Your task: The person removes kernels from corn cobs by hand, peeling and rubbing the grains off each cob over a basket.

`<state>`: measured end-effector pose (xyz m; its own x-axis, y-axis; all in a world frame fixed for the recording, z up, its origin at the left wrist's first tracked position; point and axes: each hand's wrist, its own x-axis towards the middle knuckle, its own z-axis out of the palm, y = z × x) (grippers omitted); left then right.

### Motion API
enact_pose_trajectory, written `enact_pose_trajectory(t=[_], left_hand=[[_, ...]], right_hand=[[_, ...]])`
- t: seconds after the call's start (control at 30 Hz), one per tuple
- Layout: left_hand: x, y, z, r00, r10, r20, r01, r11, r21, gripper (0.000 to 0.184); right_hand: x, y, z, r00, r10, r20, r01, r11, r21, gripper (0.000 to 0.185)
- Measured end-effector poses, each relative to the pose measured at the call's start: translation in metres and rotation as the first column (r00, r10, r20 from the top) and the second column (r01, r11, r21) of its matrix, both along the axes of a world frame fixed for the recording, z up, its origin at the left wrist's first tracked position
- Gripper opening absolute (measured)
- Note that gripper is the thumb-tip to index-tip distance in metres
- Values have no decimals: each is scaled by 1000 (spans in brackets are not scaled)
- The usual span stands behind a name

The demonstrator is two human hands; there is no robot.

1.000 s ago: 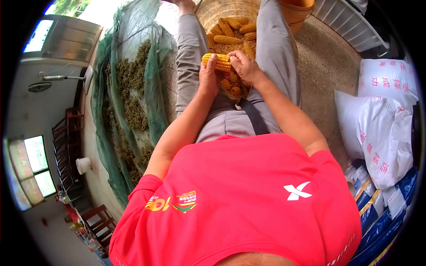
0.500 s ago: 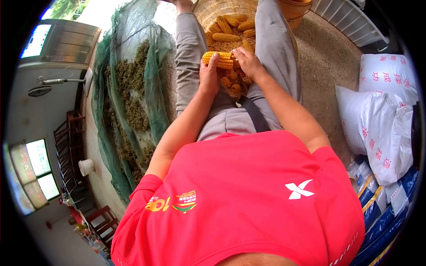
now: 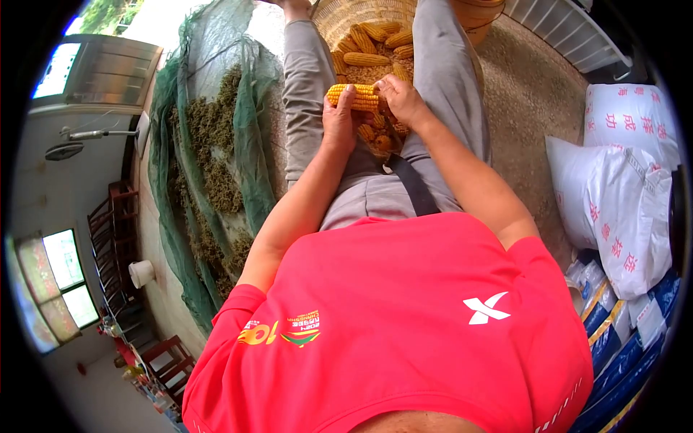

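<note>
A yellow corn cob (image 3: 352, 97) lies sideways between my hands, above a wicker basket (image 3: 328, 22) set between my legs. My left hand (image 3: 339, 119) is wrapped round the cob's left part, thumb on top. At the right end, the fingers of my right hand (image 3: 401, 101) are closed on the cob; the exact contact is partly hidden. Several whole corn cobs (image 3: 367, 60) rest in the basket on loose kernels (image 3: 369, 74). More cobs (image 3: 381, 133) lie below my hands, partly in shadow.
Green netting (image 3: 258, 123) with dried plant stems (image 3: 220, 177) spreads over the floor at left. White printed sacks (image 3: 613, 216) stand at right, by blue packages (image 3: 628, 368). A brown bucket (image 3: 480, 18) is beyond my right knee; a white bucket (image 3: 141, 273) sits far left.
Both hands keep hold of the corn cob, which has shifted very slightly left. My right fingers have moved a little at its right end, now more curled.
</note>
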<state>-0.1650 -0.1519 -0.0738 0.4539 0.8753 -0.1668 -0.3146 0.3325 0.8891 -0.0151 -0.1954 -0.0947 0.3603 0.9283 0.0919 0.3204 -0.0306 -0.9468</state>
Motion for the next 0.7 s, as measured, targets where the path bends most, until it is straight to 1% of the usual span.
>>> enact_pose_trajectory(t=[0.03,0.1,0.23,0.3,0.33,0.4,0.53,0.6,0.63,0.7], left_hand=[[0,0,0,1000,2,6,-2,1000,3,26],[1,-1,1,1000,4,12,-4,1000,6,26],[1,-1,4,999,9,49,-9,1000,-11,25],[2,-1,5,998,22,57,-21,999,-29,25],[2,-2,5,998,22,67,-20,999,-29,26],[2,-1,4,997,26,78,-23,999,-29,26],[3,-1,3,996,63,67,-62,998,-16,28],[4,-1,2,996,73,60,-73,997,-15,28],[4,-1,2,996,76,53,-75,997,-15,29],[4,-1,3,996,78,46,-78,997,-15,29]], right_hand=[[2,0,-1,1000,-1,-1,1,1000,0,30],[5,1,-1,987,-1,-163,-16,995,-102,30],[7,4,-8,986,27,-162,-35,998,-51,30],[6,3,-6,971,5,-239,-19,998,-57,28],[6,3,-5,971,6,-238,-21,998,-59,28],[8,1,0,992,5,-130,-5,1000,-2,25],[5,-9,22,983,-16,-182,19,1000,10,20],[4,-18,35,997,-6,-83,9,999,36,14],[3,-18,35,997,-5,-81,8,999,34,14],[2,-18,33,996,-27,84,15,990,143,12]])
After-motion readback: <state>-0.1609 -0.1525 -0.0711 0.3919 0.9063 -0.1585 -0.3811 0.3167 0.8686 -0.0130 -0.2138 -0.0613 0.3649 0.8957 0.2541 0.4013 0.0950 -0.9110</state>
